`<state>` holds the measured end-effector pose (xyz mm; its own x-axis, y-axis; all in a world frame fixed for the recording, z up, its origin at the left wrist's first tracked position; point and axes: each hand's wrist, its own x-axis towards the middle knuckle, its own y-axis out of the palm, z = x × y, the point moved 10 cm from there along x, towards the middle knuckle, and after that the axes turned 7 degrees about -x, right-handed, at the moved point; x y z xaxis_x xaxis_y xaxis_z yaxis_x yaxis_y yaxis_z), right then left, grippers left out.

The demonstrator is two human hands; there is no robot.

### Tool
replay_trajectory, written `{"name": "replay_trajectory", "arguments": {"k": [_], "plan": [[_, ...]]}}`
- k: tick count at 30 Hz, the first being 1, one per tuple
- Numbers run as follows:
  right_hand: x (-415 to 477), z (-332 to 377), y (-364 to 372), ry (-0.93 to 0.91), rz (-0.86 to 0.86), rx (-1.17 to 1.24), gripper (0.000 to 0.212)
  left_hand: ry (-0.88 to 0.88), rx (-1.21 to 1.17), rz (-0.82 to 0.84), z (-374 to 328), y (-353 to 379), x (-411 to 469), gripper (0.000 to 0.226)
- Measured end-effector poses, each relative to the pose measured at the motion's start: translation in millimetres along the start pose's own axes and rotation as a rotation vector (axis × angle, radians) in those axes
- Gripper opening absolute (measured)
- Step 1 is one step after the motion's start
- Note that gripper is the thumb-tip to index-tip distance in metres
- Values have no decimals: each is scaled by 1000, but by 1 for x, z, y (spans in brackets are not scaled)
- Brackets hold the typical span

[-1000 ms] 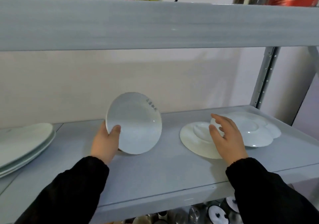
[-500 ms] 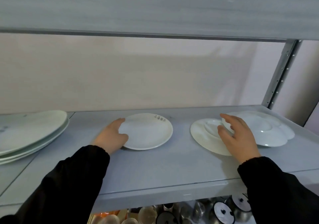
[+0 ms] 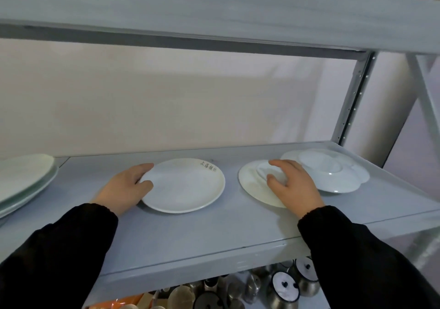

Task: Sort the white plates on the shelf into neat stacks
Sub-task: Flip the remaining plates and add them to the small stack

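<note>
White plate (image 3: 184, 186), grey characters on rim; grey shelf (image 3: 214, 227); black sleeves (image 3: 59, 256); beige wall (image 3: 166, 104).

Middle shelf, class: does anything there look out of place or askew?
Yes. The lettered round plate, its rim gripped by the left hand, lies alone in the middle. The right hand rests on a wide-rimmed plate beside a differently shaped scalloped plate, unstacked. Nothing looks broken.
</note>
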<state>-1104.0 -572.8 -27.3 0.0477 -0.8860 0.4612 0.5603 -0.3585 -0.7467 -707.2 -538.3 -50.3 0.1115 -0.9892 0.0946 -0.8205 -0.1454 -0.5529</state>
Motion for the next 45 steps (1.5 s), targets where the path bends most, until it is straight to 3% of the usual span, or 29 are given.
{"name": "replay_trajectory", "arguments": {"k": [5, 9, 12, 21, 24, 27, 31, 36, 42, 45], "plan": [[-2, 0, -3, -4, -35, -52, 39, 14, -5, 26, 2, 2, 0, 75], [-1, -3, -5, -11, -28, -155, 49, 35, -82, -5, 0, -1, 1, 61], [-2, -21, -10, 26, 16, -368, 65, 23, -82, -48, -2, -2, -1, 52], [-14, -52, -24, 113, 112, -539, 60, 74, 22, -42, -9, 3, 3, 43], [-11, -66, -32, 131, 233, -558, 56, 47, 54, -39, -4, 2, 6, 47], [-9, -88, -46, 150, 374, -677, 73, 54, 71, -41, -2, 3, 8, 51], [-6, -104, -53, 182, 431, -707, 80, 52, 76, -43, -1, 4, 9, 50], [-2, -108, -58, 223, 366, -656, 71, 73, 78, -41, -2, 4, 9, 49], [7, -117, -66, 275, 301, -765, 94, 79, 80, -47, 0, 4, 12, 48], [10, -109, -65, 261, 320, -803, 85, 65, 79, -52, 3, 3, 13, 48]]}}
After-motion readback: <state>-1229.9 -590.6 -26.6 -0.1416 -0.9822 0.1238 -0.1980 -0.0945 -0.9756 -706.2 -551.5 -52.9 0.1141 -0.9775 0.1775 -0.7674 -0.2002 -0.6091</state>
